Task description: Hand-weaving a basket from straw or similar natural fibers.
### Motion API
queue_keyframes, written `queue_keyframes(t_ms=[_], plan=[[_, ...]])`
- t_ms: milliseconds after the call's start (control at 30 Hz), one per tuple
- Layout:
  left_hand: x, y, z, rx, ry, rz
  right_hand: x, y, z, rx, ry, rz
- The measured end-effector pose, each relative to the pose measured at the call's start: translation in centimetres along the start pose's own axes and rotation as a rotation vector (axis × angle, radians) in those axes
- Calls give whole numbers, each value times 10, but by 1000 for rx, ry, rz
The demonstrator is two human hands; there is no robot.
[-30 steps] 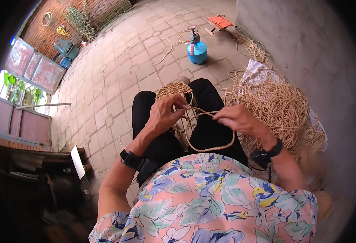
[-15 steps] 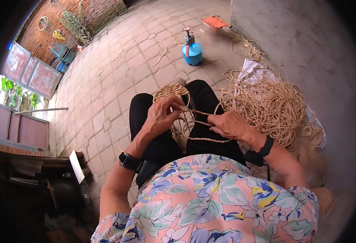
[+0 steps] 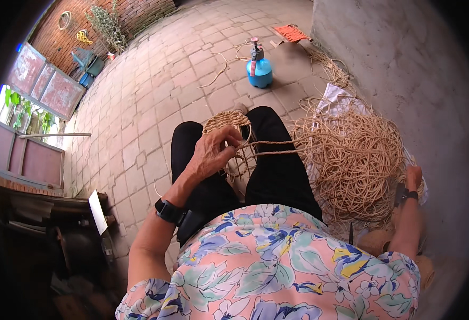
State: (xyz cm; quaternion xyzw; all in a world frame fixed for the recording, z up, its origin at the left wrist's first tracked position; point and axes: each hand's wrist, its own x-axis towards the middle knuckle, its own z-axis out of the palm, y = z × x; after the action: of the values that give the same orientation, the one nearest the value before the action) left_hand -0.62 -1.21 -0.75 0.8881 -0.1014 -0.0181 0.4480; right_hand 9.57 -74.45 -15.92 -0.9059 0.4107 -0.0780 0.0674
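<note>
My left hand (image 3: 217, 149), resting over my lap, has its thumb and fingers pinched on twisted straw-coloured cord (image 3: 275, 152). Just beyond its fingers is a woven cord piece (image 3: 226, 120) with a banded top and open strands hanging below, between my knees. Two lengths of cord run taut from the left hand rightward over my thigh to the loose pile. Far out to the right, my right hand (image 3: 413, 176) is closed at the outer edge of the pile, seemingly round the drawn-out cord; its fingertips are partly hidden.
A large tangled cord pile (image 3: 359, 160) lies on white cloth (image 3: 337, 101) to my right, beside a grey wall (image 3: 399, 69). Ahead stand a blue pump sprayer (image 3: 259, 69) and a low stool with an orange woven seat (image 3: 292, 33). Dark furniture (image 3: 47, 234) stands at left.
My right hand has swept from near the left hand out to the far right, straightening the slack cord loop into two taut lines. My left hand stays in its pinch.
</note>
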Motion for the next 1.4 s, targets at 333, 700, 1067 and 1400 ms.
queue_keyframes(t_ms=[333, 700, 1067, 1400], plan=[[-6, 2, -1, 52, 34, -34, -236, -234, -15, 764, -419, -942], [-2, 4, 7, 75, 65, 51, -378, -307, -74, 882, -1067, -1356], [16, 17, 24, 498, 206, 353, -330, -307, -126, 937, -1098, -1376], [2, -5, -6, 120, 393, -102, -261, -272, -112, 702, -105, -1385]])
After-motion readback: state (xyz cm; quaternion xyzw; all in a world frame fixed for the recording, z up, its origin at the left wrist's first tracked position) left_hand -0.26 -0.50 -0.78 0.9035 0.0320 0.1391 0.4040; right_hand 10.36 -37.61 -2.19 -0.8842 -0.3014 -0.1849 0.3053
